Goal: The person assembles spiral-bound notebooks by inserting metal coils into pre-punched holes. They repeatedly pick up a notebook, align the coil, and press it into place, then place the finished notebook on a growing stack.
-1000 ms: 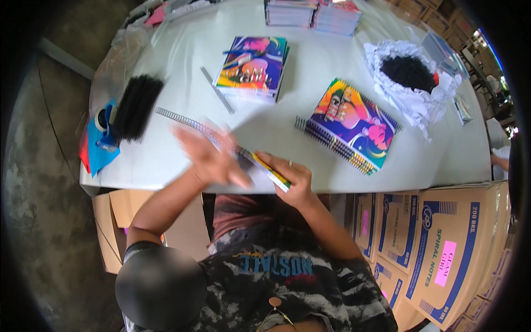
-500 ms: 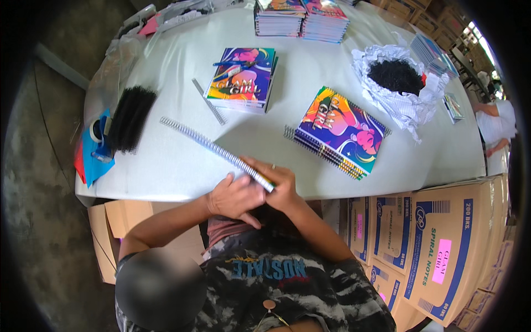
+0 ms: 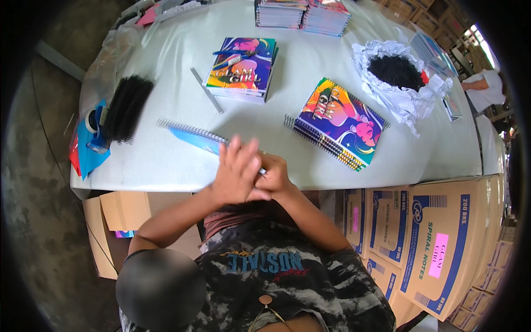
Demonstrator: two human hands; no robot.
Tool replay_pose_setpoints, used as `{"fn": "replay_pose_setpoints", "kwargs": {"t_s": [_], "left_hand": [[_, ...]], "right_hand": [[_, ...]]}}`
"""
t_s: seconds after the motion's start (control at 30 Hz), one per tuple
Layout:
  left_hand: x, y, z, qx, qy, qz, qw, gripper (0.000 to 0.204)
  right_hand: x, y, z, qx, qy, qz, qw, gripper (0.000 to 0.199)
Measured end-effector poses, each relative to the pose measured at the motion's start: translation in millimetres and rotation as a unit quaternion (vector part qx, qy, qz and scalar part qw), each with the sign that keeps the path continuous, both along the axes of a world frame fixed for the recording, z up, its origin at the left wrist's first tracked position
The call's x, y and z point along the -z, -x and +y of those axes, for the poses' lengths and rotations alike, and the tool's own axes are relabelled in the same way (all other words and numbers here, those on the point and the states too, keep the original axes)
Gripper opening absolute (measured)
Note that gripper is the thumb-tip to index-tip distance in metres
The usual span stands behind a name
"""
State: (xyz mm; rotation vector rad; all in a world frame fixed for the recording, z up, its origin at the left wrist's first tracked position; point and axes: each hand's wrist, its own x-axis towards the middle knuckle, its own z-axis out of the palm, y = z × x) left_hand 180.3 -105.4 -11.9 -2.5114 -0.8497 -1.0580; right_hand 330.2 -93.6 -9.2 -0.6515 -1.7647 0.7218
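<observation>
A spiral notebook [image 3: 194, 140] slants over the near edge of the table, its wire coil along the upper edge and a light blue face partly showing. My right hand [image 3: 275, 176] is closed around its near end, fingers curled. My left hand [image 3: 237, 171] is raised across the notebook beside the right one, palm flat and fingers stretched out, slightly blurred; it hides much of the notebook's near part. Beyond them lies a loose metal coil [image 3: 207, 91]. To the right is a small stack of colourful notebooks [image 3: 345, 124] with black coils sticking out.
Another notebook stack [image 3: 240, 69] bears blue pens or tools. Black plastic coils [image 3: 130, 109] lie at left near a tape dispenser [image 3: 98, 128]. Crumpled paper [image 3: 409, 110] holds a black tangle [image 3: 395, 73]. Taller notebook stacks [image 3: 279, 16] stand far back; cartons [image 3: 437, 243] at lower right.
The notebook has tipped, so its blue face now shows below the coil. My left hand has lifted and spread its fingers over it. My right hand keeps its grip.
</observation>
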Motion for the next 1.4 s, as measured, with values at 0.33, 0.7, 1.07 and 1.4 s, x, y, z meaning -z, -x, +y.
{"fn": "replay_pose_setpoints", "kwargs": {"t_s": [0.33, 0.7, 1.07, 1.4], "left_hand": [[-136, -5, -25, -0.012, 0.433, -0.4, 0.808, 0.026], [-107, -16, 62, 0.188, 0.646, -0.318, 0.668, 0.011], [-107, -102, 80, 0.085, 0.483, -0.505, 0.71, 0.04], [-29, -99, 105, -0.165, 0.195, -0.182, 0.95, 0.029]], "right_hand": [[-134, -38, -5, 0.072, -0.119, -0.197, 0.971, 0.041], [-79, -37, 9, 0.1, 0.268, 0.126, 0.95, 0.023], [-89, -102, 6, 0.362, 0.031, 0.429, 0.827, 0.045], [23, -137, -18, 0.631, 0.133, -0.058, 0.762, 0.065]]}}
